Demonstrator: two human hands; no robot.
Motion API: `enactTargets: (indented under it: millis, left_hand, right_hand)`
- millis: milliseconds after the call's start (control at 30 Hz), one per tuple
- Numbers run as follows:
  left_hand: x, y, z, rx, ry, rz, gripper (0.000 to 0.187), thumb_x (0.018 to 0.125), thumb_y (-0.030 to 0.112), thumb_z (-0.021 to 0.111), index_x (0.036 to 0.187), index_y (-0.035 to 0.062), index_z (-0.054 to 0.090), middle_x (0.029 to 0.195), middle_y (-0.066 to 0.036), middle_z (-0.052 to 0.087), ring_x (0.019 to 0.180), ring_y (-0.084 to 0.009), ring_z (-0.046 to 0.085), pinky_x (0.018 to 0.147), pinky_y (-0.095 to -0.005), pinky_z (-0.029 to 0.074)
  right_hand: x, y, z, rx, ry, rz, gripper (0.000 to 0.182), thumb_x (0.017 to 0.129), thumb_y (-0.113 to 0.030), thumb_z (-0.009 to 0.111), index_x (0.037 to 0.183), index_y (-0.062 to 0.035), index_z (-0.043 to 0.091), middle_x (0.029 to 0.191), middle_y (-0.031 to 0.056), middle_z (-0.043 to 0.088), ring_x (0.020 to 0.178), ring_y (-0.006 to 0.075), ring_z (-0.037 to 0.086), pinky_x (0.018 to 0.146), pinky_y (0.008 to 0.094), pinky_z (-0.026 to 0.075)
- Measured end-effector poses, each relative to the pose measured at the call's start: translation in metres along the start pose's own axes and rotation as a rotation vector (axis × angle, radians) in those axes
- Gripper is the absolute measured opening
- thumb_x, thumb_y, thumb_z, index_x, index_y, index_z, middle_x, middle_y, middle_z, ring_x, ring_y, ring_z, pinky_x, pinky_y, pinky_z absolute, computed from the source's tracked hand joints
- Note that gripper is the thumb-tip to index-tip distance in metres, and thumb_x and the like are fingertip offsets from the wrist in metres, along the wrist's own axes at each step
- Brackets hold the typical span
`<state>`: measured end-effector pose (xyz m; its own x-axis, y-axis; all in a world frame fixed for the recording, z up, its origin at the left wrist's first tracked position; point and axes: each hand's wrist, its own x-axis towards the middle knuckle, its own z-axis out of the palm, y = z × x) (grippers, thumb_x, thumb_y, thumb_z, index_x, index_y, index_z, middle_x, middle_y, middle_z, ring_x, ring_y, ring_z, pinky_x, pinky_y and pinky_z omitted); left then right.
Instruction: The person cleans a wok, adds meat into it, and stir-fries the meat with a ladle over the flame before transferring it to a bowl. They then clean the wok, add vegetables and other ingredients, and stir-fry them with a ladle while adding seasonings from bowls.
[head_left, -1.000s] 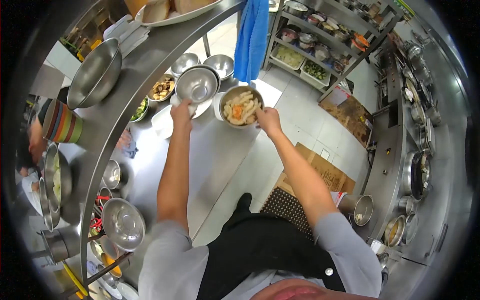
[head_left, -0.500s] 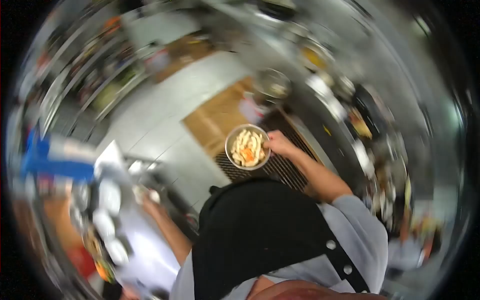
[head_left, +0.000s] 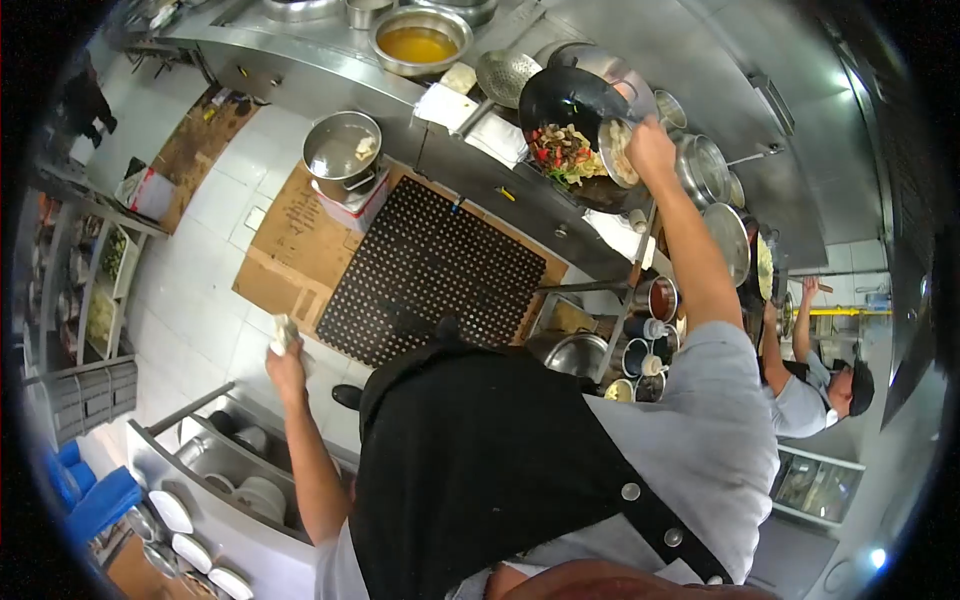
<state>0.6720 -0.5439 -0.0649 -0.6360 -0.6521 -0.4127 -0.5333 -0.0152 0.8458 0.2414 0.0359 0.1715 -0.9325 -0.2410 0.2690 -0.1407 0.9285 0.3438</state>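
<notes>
My right hand [head_left: 650, 152] is closed on the rim of a metal bowl [head_left: 618, 152], tilted over the edge of a black wok [head_left: 572, 110]. Pale food pieces show inside the bowl. Red, green and brown pieces of food [head_left: 568, 155] lie in the wok. Low on the left, my left hand [head_left: 287, 368] is closed around a whitish cloth [head_left: 285, 332], away from the counter.
A pot of yellow liquid [head_left: 418, 45] stands on the steel counter beside a strainer [head_left: 508, 78]. Below are a pot on a box [head_left: 342, 146] and a black mat [head_left: 430, 270]. Sauce containers [head_left: 655, 298] stand nearby. Another person [head_left: 815, 395] works at right.
The view has turned toward the stove. My right hand has carried the bowl from over the floor mat to the wok, where it is now tilted. My left hand still holds the cloth.
</notes>
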Motion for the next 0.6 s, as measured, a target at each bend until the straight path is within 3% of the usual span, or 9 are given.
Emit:
enactTargets:
  millis: [67, 100, 200, 267, 333, 467, 533, 600]
  left_hand:
    - [0.004, 0.006, 0.022, 0.047, 0.144, -0.017, 0.04, 0.084, 0.01, 0.071, 0.121, -0.0049, 0.064, 0.105, -0.015, 0.072, 0.096, -0.0261, 0.067, 0.087, -0.0369, 0.051]
    - [-0.002, 0.008, 0.031, 0.061, 0.176, 0.039, 0.044, 0.084, 0.011, 0.072, 0.124, -0.0043, 0.062, 0.105, -0.016, 0.072, 0.095, -0.0262, 0.067, 0.087, -0.0378, 0.051]
    - [-0.03, -0.006, 0.047, 0.224, 0.161, 0.154, 0.046, 0.084, 0.011, 0.072, 0.126, -0.0049, 0.062, 0.106, -0.016, 0.072, 0.095, -0.0261, 0.068, 0.088, -0.0383, 0.051]
    - [-0.047, -0.032, 0.051, 0.186, 0.084, 0.063, 0.047, 0.085, 0.011, 0.072, 0.127, -0.0051, 0.061, 0.106, -0.018, 0.072, 0.095, -0.0268, 0.068, 0.087, -0.0391, 0.051]
    - [-0.067, -0.055, 0.053, 0.063, 0.018, -0.115, 0.043, 0.084, 0.012, 0.073, 0.122, -0.0046, 0.063, 0.103, -0.018, 0.072, 0.093, -0.028, 0.069, 0.085, -0.0404, 0.052]
    - [-0.092, -0.087, 0.048, 0.208, 0.017, -0.105, 0.04, 0.083, 0.014, 0.076, 0.116, -0.0048, 0.064, 0.099, -0.019, 0.071, 0.092, -0.0287, 0.069, 0.083, -0.0414, 0.052]
    - [-0.104, -0.079, 0.045, 0.331, 0.095, -0.041, 0.041, 0.08, 0.014, 0.078, 0.113, -0.0059, 0.064, 0.099, -0.021, 0.071, 0.091, -0.0336, 0.069, 0.082, -0.0423, 0.052]
    - [-0.101, -0.08, 0.038, 0.35, 0.07, -0.063, 0.045, 0.079, 0.014, 0.079, 0.115, -0.0061, 0.063, 0.102, -0.022, 0.07, 0.094, -0.0361, 0.068, 0.085, -0.0428, 0.052]
  right_hand:
    - [0.032, 0.01, 0.03, -0.083, 0.002, -0.032, 0.022, 0.087, -0.014, 0.061, 0.095, 0.0025, 0.073, 0.116, 0.0201, 0.063, 0.108, 0.0377, 0.065, 0.088, 0.0472, 0.057]
    - [0.042, 0.016, 0.039, -0.078, -0.013, -0.042, 0.022, 0.087, -0.014, 0.061, 0.095, 0.0025, 0.073, 0.116, 0.0201, 0.063, 0.108, 0.0377, 0.065, 0.088, 0.0472, 0.057]
    - [0.066, 0.032, 0.04, -0.073, -0.028, -0.023, 0.023, 0.087, -0.014, 0.06, 0.098, 0.0023, 0.073, 0.118, 0.0199, 0.063, 0.108, 0.0387, 0.064, 0.089, 0.0478, 0.057]
    - [0.066, 0.042, 0.037, 0.035, 0.011, 0.015, 0.022, 0.087, -0.013, 0.06, 0.096, 0.0012, 0.074, 0.118, 0.0183, 0.063, 0.108, 0.0388, 0.064, 0.089, 0.0471, 0.057]
    - [0.065, 0.053, 0.037, 0.003, 0.085, 0.011, 0.019, 0.084, -0.011, 0.061, 0.093, -0.0007, 0.075, 0.121, 0.0168, 0.064, 0.105, 0.0372, 0.065, 0.089, 0.0465, 0.056]
    - [0.062, 0.077, 0.032, 0.076, 0.27, -0.073, 0.015, 0.081, -0.009, 0.062, 0.088, -0.0015, 0.073, 0.12, 0.0166, 0.064, 0.106, 0.038, 0.065, 0.087, 0.0475, 0.055]
    - [0.049, 0.076, 0.016, 0.13, 0.347, -0.103, 0.014, 0.08, -0.009, 0.062, 0.087, -0.0013, 0.072, 0.119, 0.0168, 0.065, 0.106, 0.0382, 0.064, 0.087, 0.0479, 0.055]
    - [0.024, 0.067, -0.006, 0.13, 0.624, 0.003, 0.013, 0.08, -0.009, 0.064, 0.088, -0.0005, 0.07, 0.118, 0.0163, 0.065, 0.106, 0.0368, 0.064, 0.087, 0.0474, 0.055]
